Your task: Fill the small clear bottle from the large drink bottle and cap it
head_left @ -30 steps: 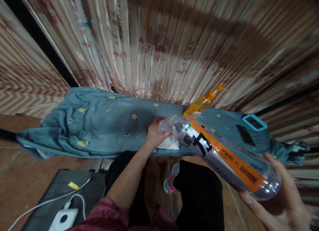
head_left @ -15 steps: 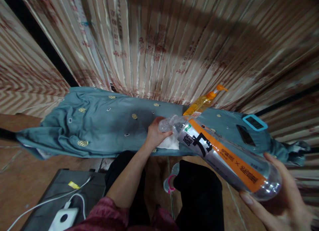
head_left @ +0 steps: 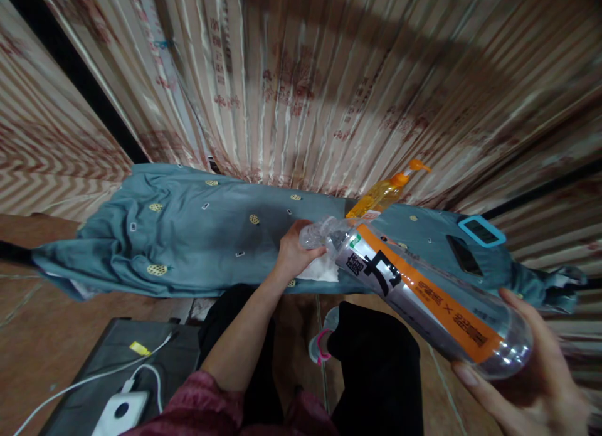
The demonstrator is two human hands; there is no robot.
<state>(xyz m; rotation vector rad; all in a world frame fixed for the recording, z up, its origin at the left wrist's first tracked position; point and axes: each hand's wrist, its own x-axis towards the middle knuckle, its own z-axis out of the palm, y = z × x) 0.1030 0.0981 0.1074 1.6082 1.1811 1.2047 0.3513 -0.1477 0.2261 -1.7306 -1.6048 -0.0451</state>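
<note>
Bottle point(head_left: 423, 295), clear plastic with an orange and black label, lies tilted across the lower right of the frame, neck up toward the centre. The right hand point(head_left: 531, 376), at the lower right corner, cups its base with fingers curled around it. The left hand point(head_left: 294, 254), at centre, is closed around a small clear bottle point(head_left: 317, 234) at the big bottle's mouth and rests over a white cloth point(head_left: 322, 271). Both sit above a blue sheet point(head_left: 188, 235) spread across the middle of the frame. An orange pump bottle point(head_left: 383, 194) stands just behind, right of centre. A phone point(head_left: 463, 255) lies on the sheet at the right. A white charger point(head_left: 122, 411) sits at the lower left.
</note>
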